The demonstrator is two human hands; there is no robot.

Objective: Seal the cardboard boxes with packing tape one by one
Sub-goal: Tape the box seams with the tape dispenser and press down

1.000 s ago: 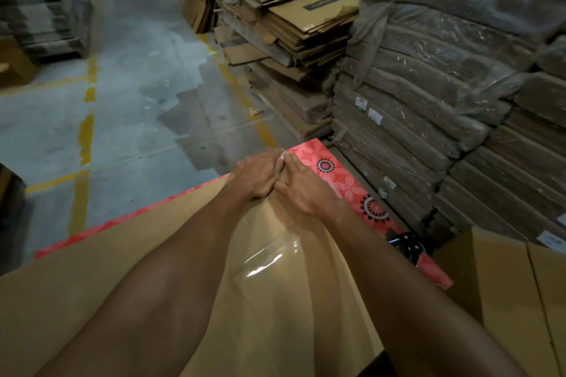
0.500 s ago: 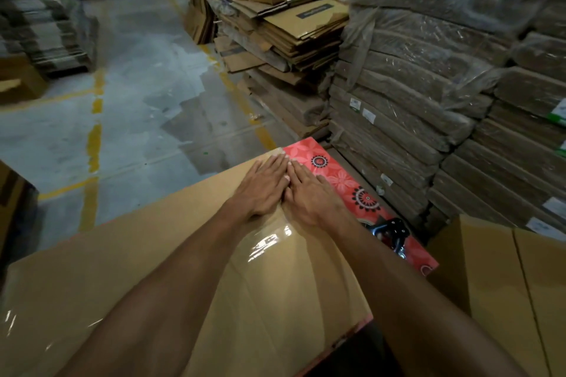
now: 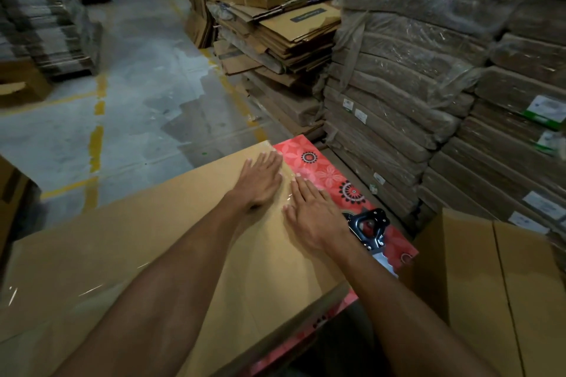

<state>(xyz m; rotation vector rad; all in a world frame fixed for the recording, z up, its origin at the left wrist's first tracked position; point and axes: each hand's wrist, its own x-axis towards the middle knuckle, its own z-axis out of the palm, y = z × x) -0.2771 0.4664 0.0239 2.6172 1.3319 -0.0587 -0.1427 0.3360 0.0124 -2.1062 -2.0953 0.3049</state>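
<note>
1. L hand (image 3: 260, 180) and R hand (image 3: 312, 217) lie flat, fingers straight and close together. They press a clear packing tape strip (image 3: 288, 190) onto the big brown cardboard box (image 3: 153, 254), near its far R corner.
2. Risk: uneven pressure could make the tape wrinkle or lift at the edge, giving a weak seal.
3. Risk: R wrist could knock the black-and-red tape dispenser (image 3: 370, 229), just beside it on the red floral table cover (image 3: 321, 171).
4. Around: second brown cardboard box (image 3: 474, 285) to the R, plastic-wrapped stacks of flat cardboard (image 3: 413, 86) behind. Nothing blocks the hands.

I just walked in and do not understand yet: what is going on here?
A person presses the left hand and the right hand flat on clear tape at the far end of a cardboard box. The tape dispenser lies untouched on the red flowered sheet beside the box, right of the right hand.
</note>
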